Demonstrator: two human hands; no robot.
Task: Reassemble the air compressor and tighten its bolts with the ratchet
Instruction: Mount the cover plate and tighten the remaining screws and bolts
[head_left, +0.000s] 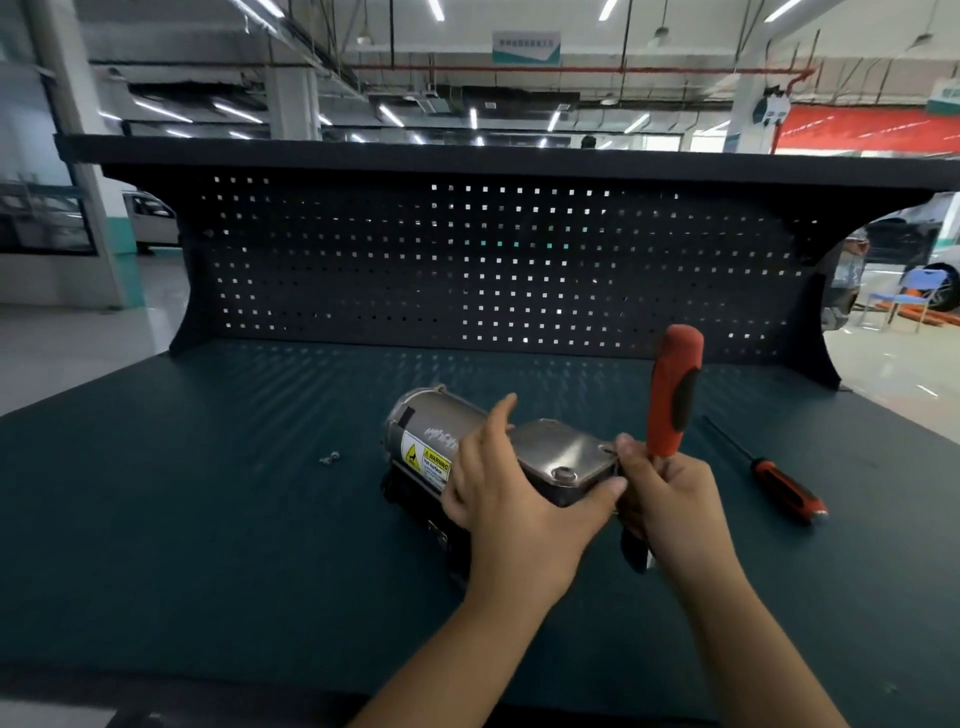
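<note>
The air compressor lies on its side in the middle of the bench. The left hand clasps its body to steady it; the right hand grips the ratchet low, handle upright, at the right end — probably tightening a bolt there. Next, the loose bolts at the left need seating

Head-worn view, down over bench

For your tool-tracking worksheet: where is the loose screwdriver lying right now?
In the head view, the screwdriver lies flat on the bench at right, just right of the right hand and the ratchet it holds.
</note>
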